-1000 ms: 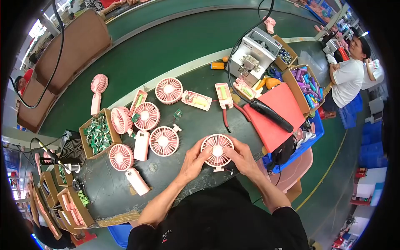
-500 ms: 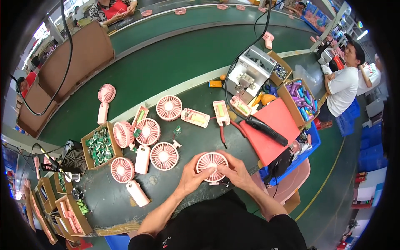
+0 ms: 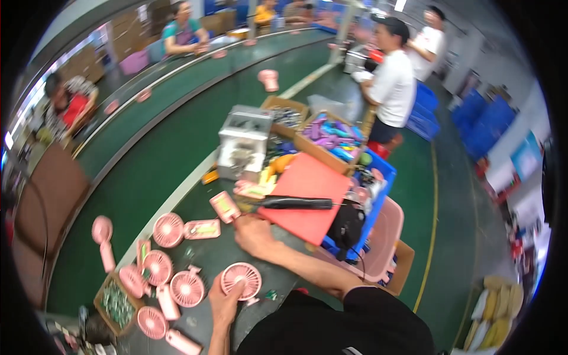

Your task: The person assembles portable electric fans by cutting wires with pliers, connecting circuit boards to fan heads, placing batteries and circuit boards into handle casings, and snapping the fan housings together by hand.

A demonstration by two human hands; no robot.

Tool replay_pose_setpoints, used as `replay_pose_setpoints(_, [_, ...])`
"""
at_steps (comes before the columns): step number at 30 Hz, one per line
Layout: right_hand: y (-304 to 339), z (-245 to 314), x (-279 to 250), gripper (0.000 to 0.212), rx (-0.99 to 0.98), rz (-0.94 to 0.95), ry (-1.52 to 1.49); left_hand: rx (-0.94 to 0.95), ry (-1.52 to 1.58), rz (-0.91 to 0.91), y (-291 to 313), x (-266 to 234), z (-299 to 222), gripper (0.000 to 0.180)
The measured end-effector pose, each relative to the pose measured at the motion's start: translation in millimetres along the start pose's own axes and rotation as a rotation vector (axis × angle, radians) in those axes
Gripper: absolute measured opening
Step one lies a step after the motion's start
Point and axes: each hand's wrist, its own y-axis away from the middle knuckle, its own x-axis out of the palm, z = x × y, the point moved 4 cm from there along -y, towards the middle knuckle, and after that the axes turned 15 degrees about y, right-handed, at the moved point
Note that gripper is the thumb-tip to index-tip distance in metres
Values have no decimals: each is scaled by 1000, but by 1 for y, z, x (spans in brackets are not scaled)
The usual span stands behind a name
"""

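Observation:
My left hand grips a round pink fan head, its thumb on the grille. A small green circuit board lies beside that fan head. My right hand reaches across the bench, its fingers curled at the lower end of a pink handle shell. What these fingers hold is hidden and blurred. Just beyond them a black corded electric screwdriver lies on a red sheet. Left of my left hand are more pink fan heads and a second opened handle shell.
A carton of circuit boards stands at lower left. Behind the red sheet are a grey-white machine and a carton of purple and blue cells. A blue crate stands at right. Beyond the bench runs a green conveyor; several people are around it.
My view has swung right. My right hand has left the fan head and moved forward to the handle shell, covering where two red handles lay. My left hand keeps the fan head.

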Motion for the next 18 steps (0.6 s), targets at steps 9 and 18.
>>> replay_pose_setpoints(9, [-13,-8,-95,19,-316,435,-50,-36,-7,75,3,20,-13,50])
replay_pose_setpoints(18, [41,-66,-106,45,-18,344,-423,53,-87,-1,-5,21,-12,50])
